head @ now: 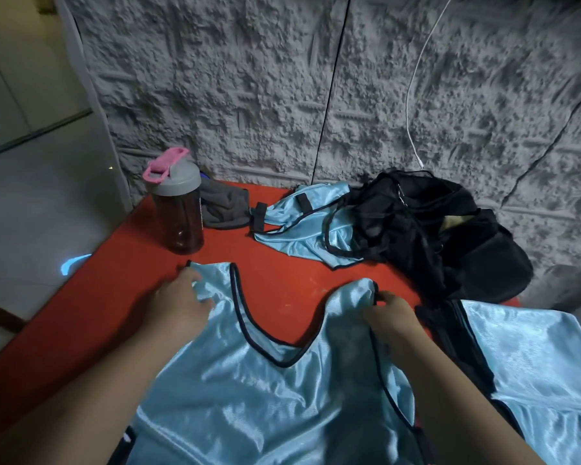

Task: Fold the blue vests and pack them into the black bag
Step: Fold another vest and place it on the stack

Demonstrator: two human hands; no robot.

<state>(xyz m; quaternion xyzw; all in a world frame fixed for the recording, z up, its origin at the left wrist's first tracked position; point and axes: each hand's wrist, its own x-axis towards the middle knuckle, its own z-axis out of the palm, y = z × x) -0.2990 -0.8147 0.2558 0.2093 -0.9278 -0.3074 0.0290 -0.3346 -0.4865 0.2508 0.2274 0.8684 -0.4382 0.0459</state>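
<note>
Blue vests of shiny satin-like cloth with black piping lie in three places on the red table [121, 270]. Largest is the spread vest [265, 397] at the near edge, flat with its scooped neckline facing the wall and both shoulder straps reaching away from the person. Next in size, the black fabric bag [430, 229] slumps at the far right of the table against the grey textured wall [282, 95]; its mouth gapes, but its inside is too dark to tell what it holds. A second vest [544, 370] lies smoothed out at the right edge, partly over a dark strip of fabric. A crumpled third vest [302, 226] sits at the back, touching the bag's left side, with the bag's black cords draped across it.

At the far left corner stands a dark translucent bottle with a grey lid and pink flip cap [176, 206], and a bunched grey cloth [225, 206] lies just behind it.

The left hand [182, 303] rests on the spread vest's left strap, fingers curled into the cloth and gathering it. The right hand [391, 317] pinches the tip of the right strap between thumb and fingers. A white cable [413, 105] hangs down the wall above the bag.
</note>
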